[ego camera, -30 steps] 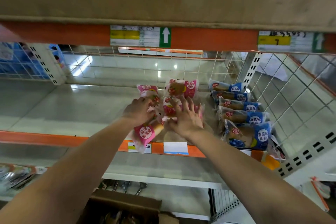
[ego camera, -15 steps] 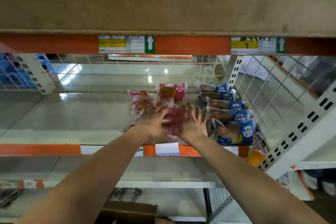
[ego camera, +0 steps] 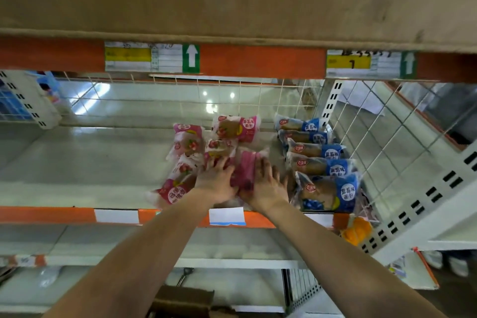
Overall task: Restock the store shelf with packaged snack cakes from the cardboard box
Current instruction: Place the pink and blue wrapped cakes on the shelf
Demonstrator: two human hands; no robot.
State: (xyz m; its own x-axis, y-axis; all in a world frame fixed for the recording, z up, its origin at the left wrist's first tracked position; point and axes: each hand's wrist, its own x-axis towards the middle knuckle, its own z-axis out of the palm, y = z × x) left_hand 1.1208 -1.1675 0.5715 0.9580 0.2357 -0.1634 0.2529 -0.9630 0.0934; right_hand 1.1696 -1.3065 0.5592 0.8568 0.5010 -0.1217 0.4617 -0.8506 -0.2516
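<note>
Several pink-wrapped snack cakes (ego camera: 236,126) lie in a loose cluster on the pale shelf (ego camera: 77,162), near its orange front rail. My left hand (ego camera: 215,181) and my right hand (ego camera: 265,183) lie side by side on the front of that cluster, fingers stretched forward. Between them sits a pink pack (ego camera: 246,168), touched by both hands. Another pink pack (ego camera: 175,188) lies tilted at the front left, beside my left wrist. A corner of the cardboard box (ego camera: 183,299) shows at the bottom edge.
A tidy row of blue-wrapped cakes (ego camera: 322,166) stands right of my hands, against a white wire divider (ego camera: 374,137). A wire grid backs the shelf. The upper shelf's orange rail (ego camera: 258,60) with price tags hangs above. An orange object (ego camera: 357,231) sits below right.
Both hands have moved together onto the pink packs near the front rail and pushed them closer. The front-left pink pack now lies free beside my left wrist.
</note>
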